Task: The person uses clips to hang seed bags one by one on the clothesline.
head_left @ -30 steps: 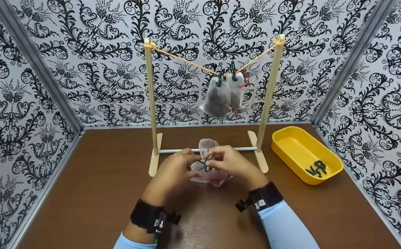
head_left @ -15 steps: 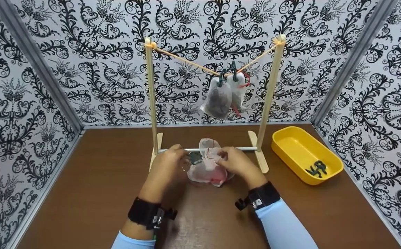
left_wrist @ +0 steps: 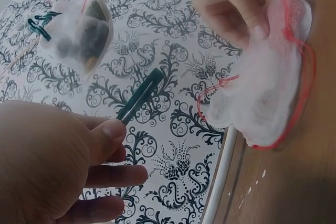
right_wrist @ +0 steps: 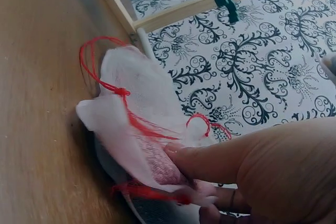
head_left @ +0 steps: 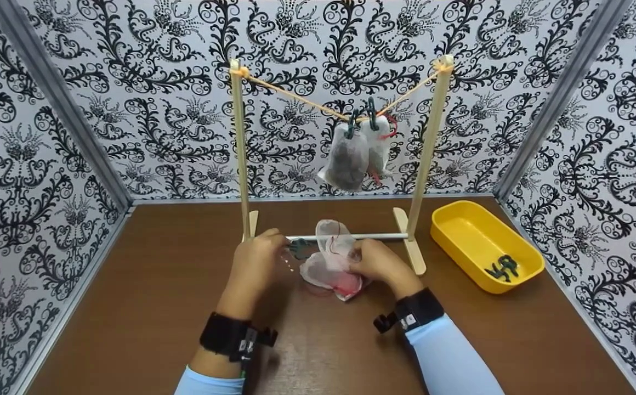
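My left hand pinches a dark green clothespin between thumb and fingers, just left of the centre. My right hand pinches a white mesh drawstring pouch with red cords, thumb on its near face. More white mesh shows under that pouch in the head view; I cannot tell how many pouches lie there. Between the clothespin and the mesh there is a gap. Above, two filled pouches hang from an orange string, held by dark green clothespins.
The string sags between two wooden posts, joined low down by a white rod. At the right stands a yellow tray with several dark green clothespins in it. Patterned walls enclose the brown table.
My left hand has moved left, away from the mesh pouch, taking the clothespin along. My right hand has stayed at the pouch, whose mesh has spread into fuller view.
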Demonstrator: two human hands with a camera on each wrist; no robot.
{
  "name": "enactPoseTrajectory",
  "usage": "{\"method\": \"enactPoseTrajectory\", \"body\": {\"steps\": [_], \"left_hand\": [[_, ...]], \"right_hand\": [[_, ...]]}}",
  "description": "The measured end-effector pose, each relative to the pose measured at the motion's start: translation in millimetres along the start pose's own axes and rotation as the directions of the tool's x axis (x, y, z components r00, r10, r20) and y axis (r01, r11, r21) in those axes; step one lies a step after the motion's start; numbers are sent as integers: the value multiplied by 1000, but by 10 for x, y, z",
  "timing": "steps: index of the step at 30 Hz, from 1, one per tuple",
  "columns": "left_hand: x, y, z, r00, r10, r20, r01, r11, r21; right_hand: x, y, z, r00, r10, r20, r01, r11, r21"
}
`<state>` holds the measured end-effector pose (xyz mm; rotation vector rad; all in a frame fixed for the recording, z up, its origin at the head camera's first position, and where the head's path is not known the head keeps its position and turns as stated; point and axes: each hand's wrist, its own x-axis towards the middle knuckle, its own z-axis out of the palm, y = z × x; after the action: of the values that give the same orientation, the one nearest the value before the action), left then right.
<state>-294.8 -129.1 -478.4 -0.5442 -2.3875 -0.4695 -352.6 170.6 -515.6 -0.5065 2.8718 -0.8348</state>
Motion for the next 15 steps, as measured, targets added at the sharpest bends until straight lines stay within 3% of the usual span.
{"method": "enactPoseTrajectory", "body": {"steps": [6,10,15], "left_hand": [[6,-12,6,1000,-19,-5,19,999,32],[7,-5,2,999,-31,10,31,999,44],[4,4,-10,998,-57,27,56,998,27]], "right_hand": [[-5,17,-40,1000,0,29,-1,999,41],[-15,-9,-104,1000,-22,-6,22,997,73],[-27,-23,-154,997,-82,14,77,974,211]]}}
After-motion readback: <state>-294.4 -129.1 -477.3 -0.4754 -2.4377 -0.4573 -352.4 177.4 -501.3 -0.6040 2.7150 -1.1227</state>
